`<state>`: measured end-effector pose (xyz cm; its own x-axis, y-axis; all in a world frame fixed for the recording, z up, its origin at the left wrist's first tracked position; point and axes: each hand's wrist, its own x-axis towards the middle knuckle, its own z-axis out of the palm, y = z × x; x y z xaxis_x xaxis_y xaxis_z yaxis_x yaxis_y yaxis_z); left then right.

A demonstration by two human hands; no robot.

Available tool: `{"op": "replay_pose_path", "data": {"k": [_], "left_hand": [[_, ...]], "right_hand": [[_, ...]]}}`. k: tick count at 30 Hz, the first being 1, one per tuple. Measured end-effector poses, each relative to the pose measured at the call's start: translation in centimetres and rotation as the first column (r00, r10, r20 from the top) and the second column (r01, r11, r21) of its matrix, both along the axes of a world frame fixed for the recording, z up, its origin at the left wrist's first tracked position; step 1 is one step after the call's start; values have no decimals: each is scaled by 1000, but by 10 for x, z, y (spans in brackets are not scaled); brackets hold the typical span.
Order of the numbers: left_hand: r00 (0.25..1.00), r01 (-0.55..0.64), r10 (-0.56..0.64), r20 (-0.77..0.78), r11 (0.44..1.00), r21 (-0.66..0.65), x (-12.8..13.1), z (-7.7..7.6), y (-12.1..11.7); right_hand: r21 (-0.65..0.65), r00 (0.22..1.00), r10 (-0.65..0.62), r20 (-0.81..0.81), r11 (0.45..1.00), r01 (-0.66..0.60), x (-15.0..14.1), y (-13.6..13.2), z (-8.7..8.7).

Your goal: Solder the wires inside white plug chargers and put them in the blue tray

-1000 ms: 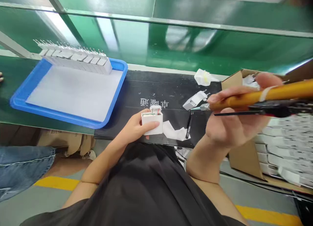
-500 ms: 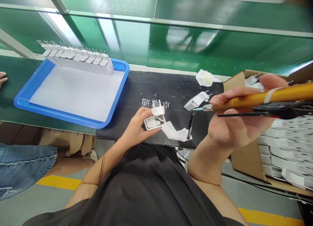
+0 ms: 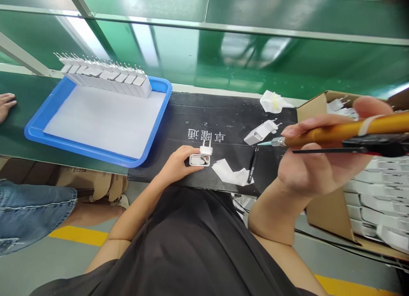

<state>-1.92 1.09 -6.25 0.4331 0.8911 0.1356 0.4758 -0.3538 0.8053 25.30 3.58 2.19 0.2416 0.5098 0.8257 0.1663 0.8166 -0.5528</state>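
While a white adapter housing (image 3: 194,161) is pinched between the thumb and fingers of the left hand (image 3: 177,165), its prong cap (image 3: 206,150) is set at the far rim, just beyond the fingertips, with both prongs pointed away from the body. Inner parts are exposed within the housing. By the right hand (image 3: 308,170), an amber tool (image 3: 332,131) is gripped, the fingers being closed around its front end. Its pale tip (image 3: 267,143) is directed leftward from these fingers, near a second adapter (image 3: 258,134); whether contact is made cannot be told. Just right of the left fingertips, a white sheet (image 3: 232,175) is laid on the black surface (image 3: 191,108), touched by a slim black implement (image 3: 252,170). Beyond the right fingertips, a crumpled white piece (image 3: 271,102) is placed. Well left of the left fingers, a row of adapters (image 3: 108,81) is stood in a blue tray (image 3: 83,152). Beneath and beyond the right fingers, further adapters are contained in a cardboard box (image 3: 329,217).
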Motion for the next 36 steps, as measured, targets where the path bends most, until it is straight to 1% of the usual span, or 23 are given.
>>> {"op": "replay_pose_path", "data": {"k": [2, 3, 4, 6, 8, 9, 10, 11, 13, 16, 18, 20, 22, 28, 30, 32, 34, 36], "left_hand": [[999, 34, -34, -39, 999, 0, -7, -3, 3], [998, 32, -31, -63, 999, 21, -9, -2, 2], [996, 6, 0, -90, 998, 60, -8, -2, 0], [984, -107, 130, -124, 979, 174, 1, -2, -7], [952, -236, 281, -124, 927, 290, 15, -6, -16], [937, -274, 330, -119, 901, 337, 21, -10, -19], [929, -293, 354, -108, 881, 373, 27, -13, -22], [929, -297, 359, -92, 870, 394, 31, -16, -23], [948, -281, 317, -30, 876, 393, 32, -21, -23], [977, -211, 195, 83, 919, 332, 20, -23, -19], [983, -176, 152, 102, 939, 296, 10, -23, -18], [982, -187, 174, 69, 946, 265, 3, -23, -18], [977, -212, 211, 29, 942, 260, 0, -23, -19], [962, -234, 268, -45, 901, 365, -1, -20, -22], [959, -229, 277, -65, 888, 400, -1, -18, -22], [958, -217, 277, -81, 878, 427, -2, -17, -21], [958, -207, 271, -92, 878, 432, -3, -16, -19], [959, -201, 266, -102, 886, 417, -4, -14, -17]], "right_hand": [[17, 1000, -1, 10, 1000, 1, 1, 1, -1], [18, 1000, -6, 10, 1000, 6, 2, 1, -1], [13, 1000, -16, 8, 1000, 16, 2, 2, -2], [2, 999, -43, 7, 999, 43, 4, 3, -3], [1, 998, -66, 15, 998, 66, 5, 4, -5], [4, 998, -68, 17, 998, 68, 6, 4, -5], [7, 998, -60, 15, 998, 60, 7, 5, -6], [6, 999, -48, 11, 999, 48, 7, 5, -6], [14, 1000, -21, -8, 1000, 21, 6, 5, -5], [23, 999, -5, -47, 1000, 6, 2, 4, -2], [8, 997, -7, -73, 1000, 8, -1, 3, -1], [-4, 997, -19, -79, 1000, 18, -3, 2, 0], [3, 997, -32, -65, 999, 32, -4, 2, 0], [-5, 996, -65, -55, 998, 65, -3, 2, 0], [-20, 995, -86, -59, 996, 85, -2, 3, -1], [-8, 995, -83, -51, 997, 83, -1, 3, -2], [9, 996, -66, -54, 998, 67, -1, 3, -2], [-10, 995, -62, -75, 998, 62, -1, 2, -2]]}}
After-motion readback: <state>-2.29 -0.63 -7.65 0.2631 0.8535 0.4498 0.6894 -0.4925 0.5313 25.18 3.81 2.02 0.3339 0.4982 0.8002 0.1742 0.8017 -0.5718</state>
